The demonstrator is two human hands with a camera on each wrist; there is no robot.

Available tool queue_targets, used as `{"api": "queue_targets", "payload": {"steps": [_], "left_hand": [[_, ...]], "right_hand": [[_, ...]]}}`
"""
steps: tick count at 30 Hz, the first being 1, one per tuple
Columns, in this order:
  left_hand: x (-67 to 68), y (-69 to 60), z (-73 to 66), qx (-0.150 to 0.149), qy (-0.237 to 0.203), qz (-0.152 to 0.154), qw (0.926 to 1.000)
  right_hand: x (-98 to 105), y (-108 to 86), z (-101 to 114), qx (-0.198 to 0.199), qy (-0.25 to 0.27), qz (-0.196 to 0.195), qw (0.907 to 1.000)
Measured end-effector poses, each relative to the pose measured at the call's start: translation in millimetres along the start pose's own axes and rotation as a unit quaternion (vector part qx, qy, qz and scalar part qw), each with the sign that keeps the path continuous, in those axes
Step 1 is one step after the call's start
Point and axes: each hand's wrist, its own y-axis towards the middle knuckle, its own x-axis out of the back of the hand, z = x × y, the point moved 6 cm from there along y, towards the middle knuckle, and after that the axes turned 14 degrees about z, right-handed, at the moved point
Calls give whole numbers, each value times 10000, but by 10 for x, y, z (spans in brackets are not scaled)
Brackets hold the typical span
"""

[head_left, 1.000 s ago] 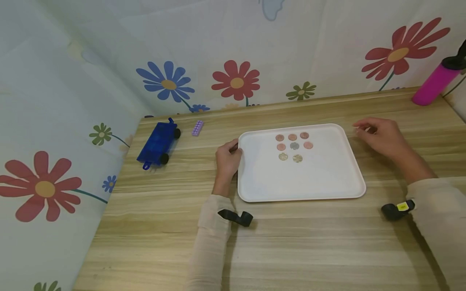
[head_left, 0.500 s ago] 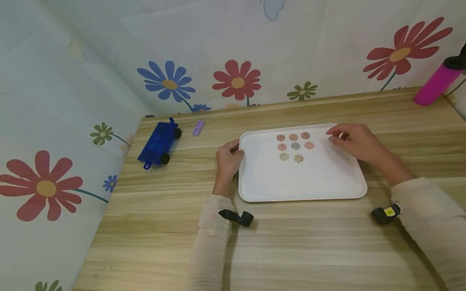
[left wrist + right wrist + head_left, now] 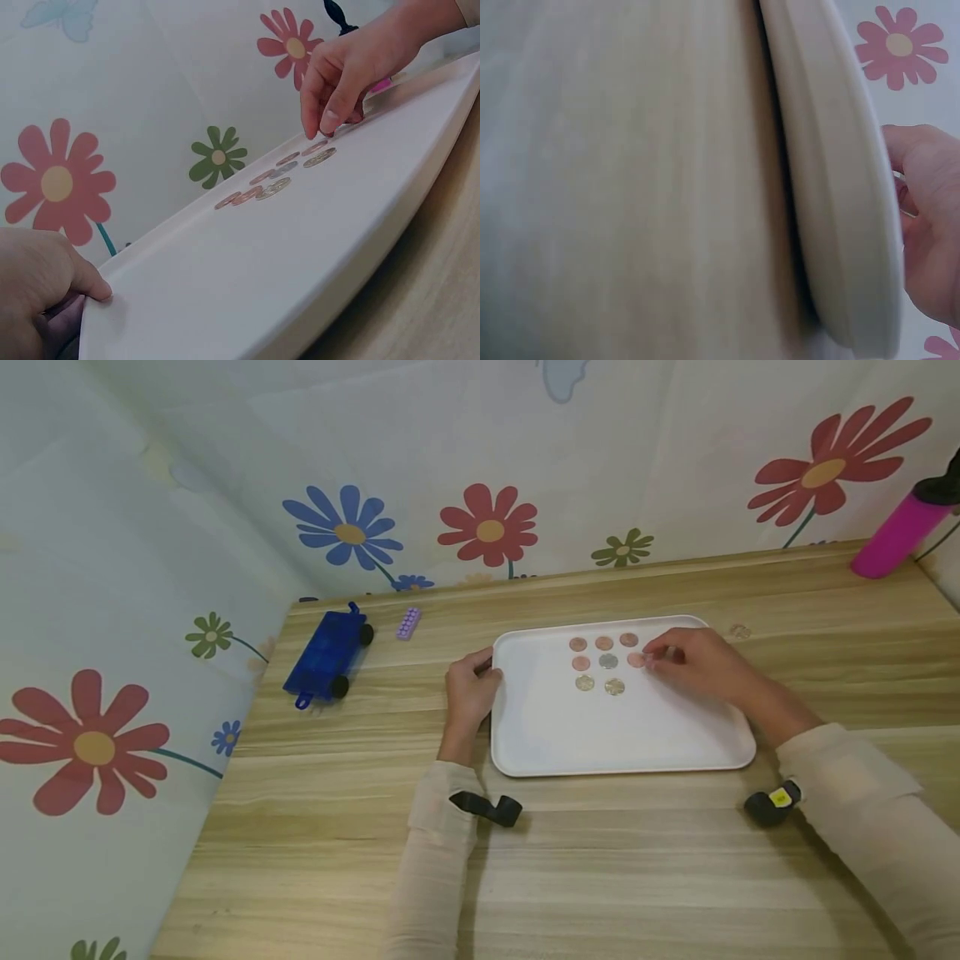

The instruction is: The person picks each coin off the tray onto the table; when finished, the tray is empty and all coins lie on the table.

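A white tray (image 3: 622,735) lies on the table with several coins (image 3: 608,661) in rows near its far side, coppery, silvery and gold-toned. My left hand (image 3: 471,693) grips the tray's left rim, with the thumb on top in the left wrist view. Over the tray, my right hand (image 3: 701,664) is beside the right-hand copper coin (image 3: 635,660). Its thumb and forefinger pinch what looks like a coin (image 3: 325,134), a small dark edge mostly hidden by the fingertips. From the right wrist, part of the hand shows behind the tray's rim.
One more coin (image 3: 740,632) lies on the table right of the tray. A blue toy wagon (image 3: 327,656) with black wheels and a purple building brick (image 3: 408,624) are at the back left. A pink bottle (image 3: 900,535) stands at the back right.
My right hand has moved left from beside the tray to the coins, uncovering the coin on the table. The left hand keeps its hold on the rim.
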Motion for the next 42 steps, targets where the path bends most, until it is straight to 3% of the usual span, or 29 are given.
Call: {"api": "queue_targets", "payload": {"steps": [7, 23, 27, 36, 42], "left_hand": [[-1, -1, 7, 51, 21, 8, 10000], [7, -16, -9, 106, 17, -14, 9999], [4, -22, -13, 149, -3, -32, 9999], [-11, -12, -2, 180, -23, -9, 9998], [-6, -13, -9, 146, -30, -37, 9999]], "right_hand": [[-59, 75, 30, 343, -90, -185, 9992], [-117, 154, 50, -16, -438, -267, 9987], [-120, 165, 71, -4, -437, -191, 9989], [-166, 203, 58, -386, -251, 286, 9985], [-167, 197, 81, -333, -213, 382, 9985]]}}
